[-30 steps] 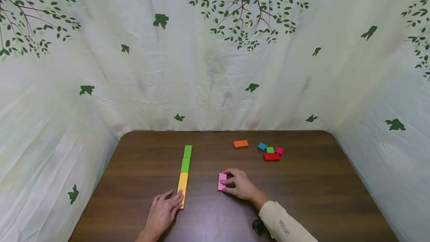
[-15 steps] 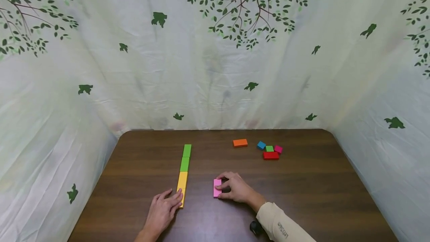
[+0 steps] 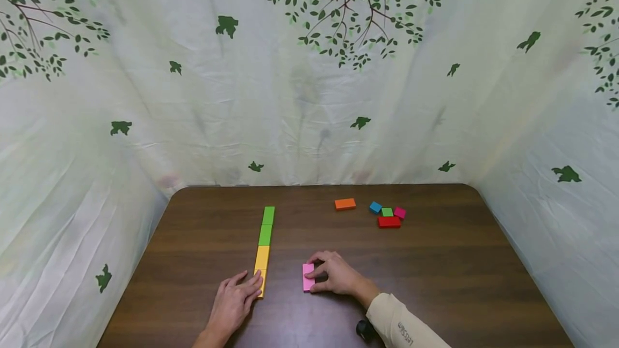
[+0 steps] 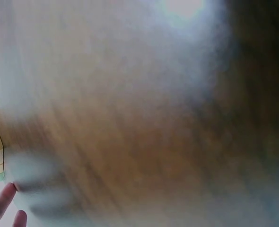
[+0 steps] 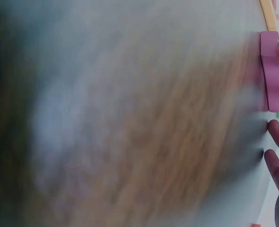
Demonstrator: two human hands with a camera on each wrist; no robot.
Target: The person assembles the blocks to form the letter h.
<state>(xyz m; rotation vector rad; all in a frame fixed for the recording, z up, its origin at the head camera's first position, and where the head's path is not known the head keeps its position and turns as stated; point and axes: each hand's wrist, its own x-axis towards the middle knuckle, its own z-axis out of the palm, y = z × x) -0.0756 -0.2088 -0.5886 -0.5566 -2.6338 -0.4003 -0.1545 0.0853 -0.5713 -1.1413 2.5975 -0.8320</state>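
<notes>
In the head view, my right hand (image 3: pixel 336 275) pinches a pink block (image 3: pixel 308 283) by its ends, a forefinger bent over its top. The same pink block (image 5: pixel 273 75) shows at the right edge of the right wrist view, other fingers spread beside it. My left hand (image 3: pixel 232 301) rests its fingertips on the nearer of two yellow blocks (image 3: pixel 261 258), its fingers fairly straight. Those yellow blocks line up end to end with two green blocks (image 3: pixel 265 234), a straight row running away from me. The left fingers partly cover the nearest yellow block.
At the back right, a red block (image 3: pixel 389 222) lies against small green (image 3: pixel 387 212), blue (image 3: pixel 375 207) and magenta (image 3: pixel 400 212) blocks. An orange block (image 3: pixel 345 204) lies left of them. A black round object (image 3: pixel 365 330) sits by the right sleeve (image 3: pixel 403 322).
My right hand has carried the pink block leftward and toward me, closer to the row. The left hand has stayed on the near yellow block, and the row stands as before.
</notes>
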